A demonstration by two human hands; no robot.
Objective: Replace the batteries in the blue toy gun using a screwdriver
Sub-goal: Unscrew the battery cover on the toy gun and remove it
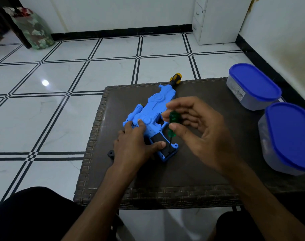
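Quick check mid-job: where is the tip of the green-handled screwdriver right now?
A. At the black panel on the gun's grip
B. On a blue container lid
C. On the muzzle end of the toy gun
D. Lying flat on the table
A: the right hand holds the green-handled screwdriver nearly upright, its shaft running down to the black panel on the grip of the blue toy gun.

Blue toy gun (pixel 151 117) flat; green screwdriver (pixel 172 126) upright on grip.

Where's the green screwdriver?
In the head view, the green screwdriver stands mid-table in the right hand, its tip on the toy gun grip, which the left hand steadies.
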